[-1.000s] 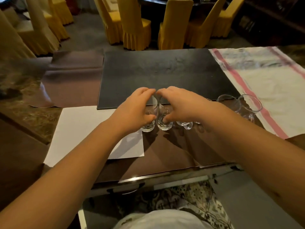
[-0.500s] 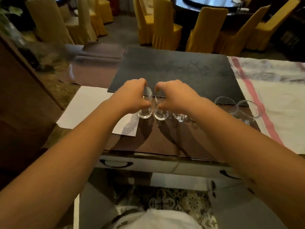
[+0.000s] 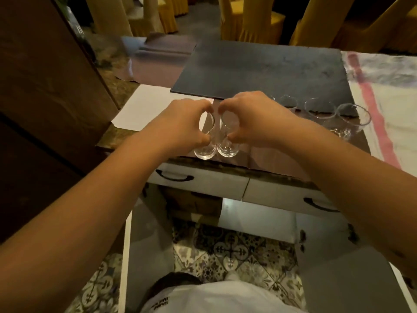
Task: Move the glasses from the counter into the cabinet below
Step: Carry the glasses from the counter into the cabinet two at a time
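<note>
Two small clear glasses hang side by side above the counter's front edge (image 3: 225, 164). My left hand (image 3: 182, 125) is wrapped around the left glass (image 3: 205, 150). My right hand (image 3: 250, 118) grips the right glass (image 3: 228, 149). Both glasses are tilted toward me with their thick bases lowest. Three more clear glasses (image 3: 319, 109) stand in a row on the counter to the right, partly behind my right wrist. The cabinet below (image 3: 257, 215) stands with both doors swung out; its inside is dim.
A dark slate board (image 3: 259, 68) lies behind the glasses, a white sheet (image 3: 144, 105) to the left, a white cloth with a pink stripe (image 3: 383, 105) to the right. Two drawers with black handles (image 3: 174, 177) sit under the counter. A dark wooden panel (image 3: 45, 86) stands at left.
Both hands have lifted their glasses off the counter and drawn them toward me, to the front edge. The view has dropped, showing the drawers and the opened cabinet below.
</note>
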